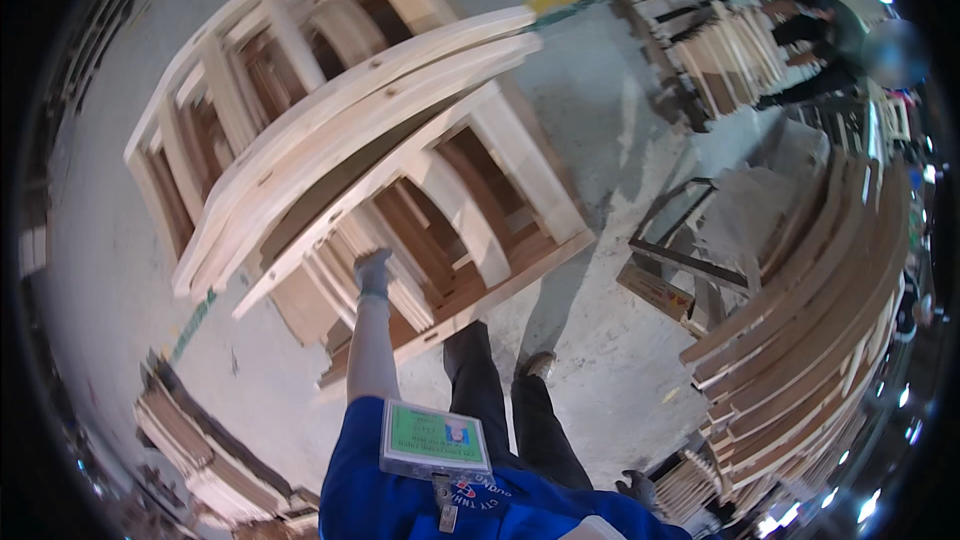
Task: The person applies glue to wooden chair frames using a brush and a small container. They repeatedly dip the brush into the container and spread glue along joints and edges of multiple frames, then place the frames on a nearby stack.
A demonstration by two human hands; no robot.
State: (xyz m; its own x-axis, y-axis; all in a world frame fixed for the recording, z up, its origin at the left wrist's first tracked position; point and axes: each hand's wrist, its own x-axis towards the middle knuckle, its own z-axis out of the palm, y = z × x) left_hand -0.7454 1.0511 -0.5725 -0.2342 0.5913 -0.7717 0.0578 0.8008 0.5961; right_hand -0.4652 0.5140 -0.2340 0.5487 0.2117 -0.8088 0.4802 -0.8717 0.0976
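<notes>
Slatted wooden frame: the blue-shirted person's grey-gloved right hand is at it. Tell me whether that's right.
Not quite: it is the left hand. The head view shows that hand, grey-gloved, at the slatted wooden frame; the shirt is indeed blue.

Downward fisheye from head height

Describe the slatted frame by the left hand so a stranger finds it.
From the wearer's dark trouser legs, look just beyond to the big pale woodwork cluster. The slatted frame is its nearest piece. Unlike the farther slatted section, it has the grey-gloved left hand at it.
</notes>
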